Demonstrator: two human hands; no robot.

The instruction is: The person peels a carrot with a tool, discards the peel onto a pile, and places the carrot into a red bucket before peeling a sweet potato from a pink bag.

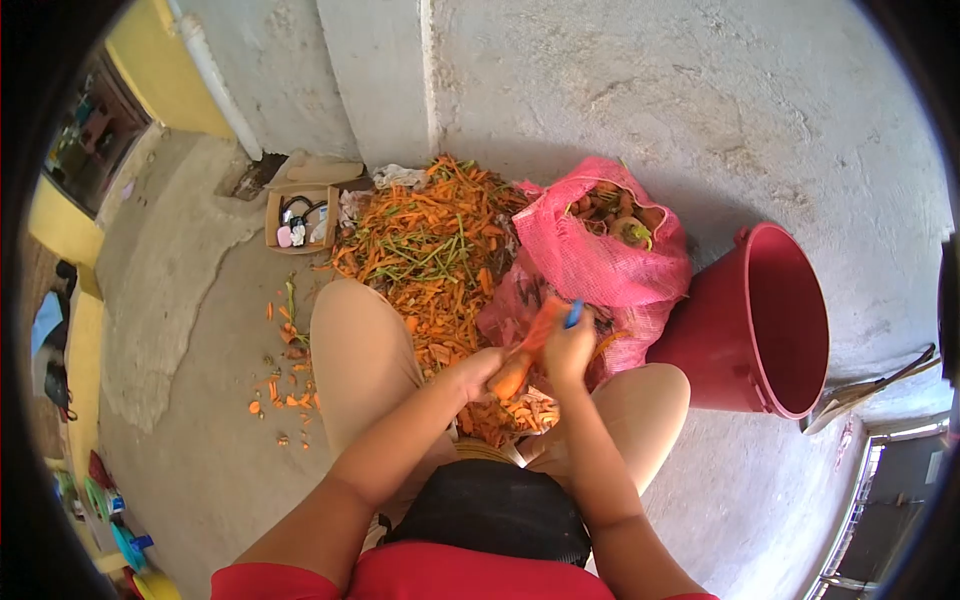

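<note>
In the head view, the left hand (478, 373) has its fingers wrapped around a tapered, smooth orange carrot (512, 376), apparently to steady it at an angle between the knees. The right hand (569, 350) has its fingers clenched on a small tool with a blue plastic handle (573, 314), just beside the carrot; blur hides its working end. Holding both low probably lets loose bits land on the heap of thin, ragged orange peelings and green stalks (440, 235) beneath and beyond. To its right, the slumped pink woven sack (600, 265) gapes, which seems to keep its rough, rounded roots within reach. Farther right, a smooth dark-red plastic bucket (700, 325) leans, mouth tilted sideways. At far left, a stiff brown cardboard box (273, 217) stands open on the rough concrete floor (235, 390).
</note>
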